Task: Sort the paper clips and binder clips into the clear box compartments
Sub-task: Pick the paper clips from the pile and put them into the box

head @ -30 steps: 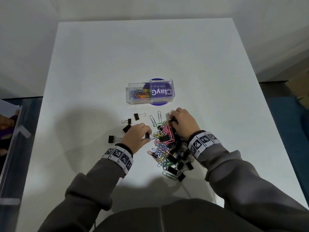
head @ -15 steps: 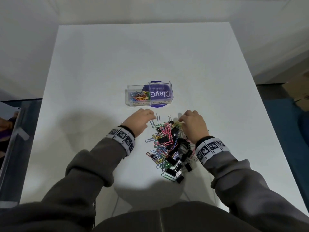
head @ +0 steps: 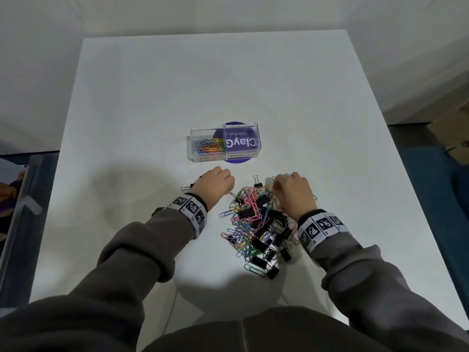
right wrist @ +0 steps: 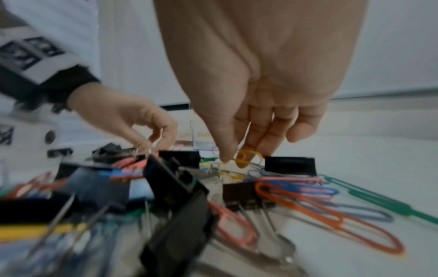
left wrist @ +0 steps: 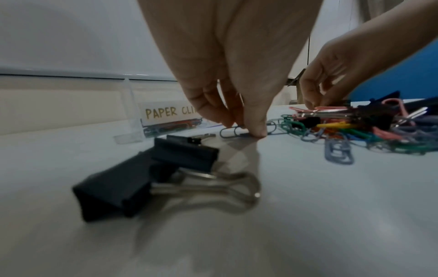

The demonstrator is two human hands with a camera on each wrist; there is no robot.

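Note:
A clear two-compartment box (head: 223,144) stands mid-table; its left compartment, labelled PAPER CLIPS (left wrist: 169,112), holds coloured paper clips, and the right one is labelled BINDER CLIPS. A mixed pile (head: 256,224) of coloured paper clips and black binder clips lies in front of it. My left hand (head: 227,180) is at the pile's far left corner; in the left wrist view its thumb and fingers (left wrist: 241,129) pinch a grey paper clip (left wrist: 231,132) lying on the table. My right hand (head: 278,185) is at the pile's far right edge and pinches a yellow paper clip (right wrist: 246,158) (right wrist: 238,155).
Loose black binder clips (left wrist: 147,178) lie under my left wrist, one showing beside it (head: 186,186). A purple disc (head: 237,161) lies under the box. The white table (head: 152,97) spreads beyond it. A clear bin (head: 17,212) stands past the left edge.
My left hand has moved away from the scattered binder clips toward the box, down onto a grey paper clip. My right hand has shifted slightly right along the pile's far edge.

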